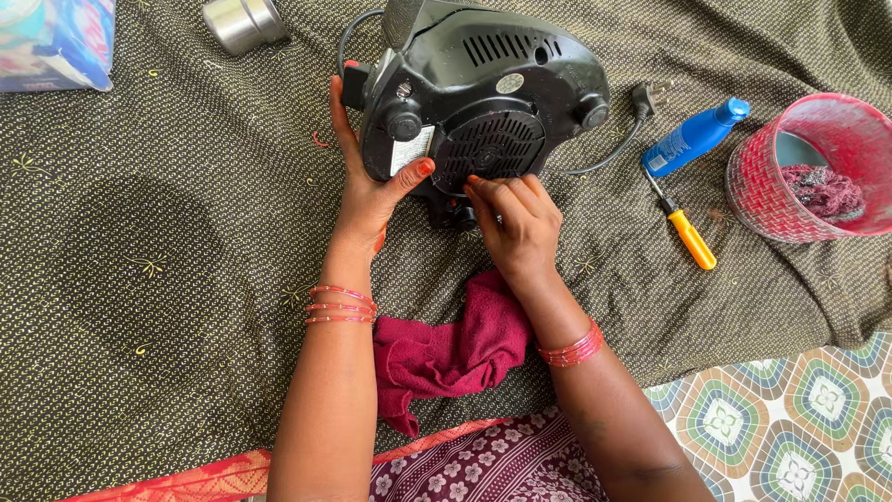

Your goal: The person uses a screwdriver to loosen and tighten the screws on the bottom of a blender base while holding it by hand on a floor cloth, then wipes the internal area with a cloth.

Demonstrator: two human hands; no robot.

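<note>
Head view: my left hand grips the upturned black mixer base by its side; right hand fingertips pinch at the underside vent grille. Likely base inspection; next needs the screwdriver, right of my hands.

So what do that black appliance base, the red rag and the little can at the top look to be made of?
The base looks like moulded black plastic, glossy, with vent slots and a round grille; the left hand steadies it and the right hand touches the grille. The rag seems soft napped cloth, crumpled. The can appears to be brushed metal, grey and shiny.
</note>
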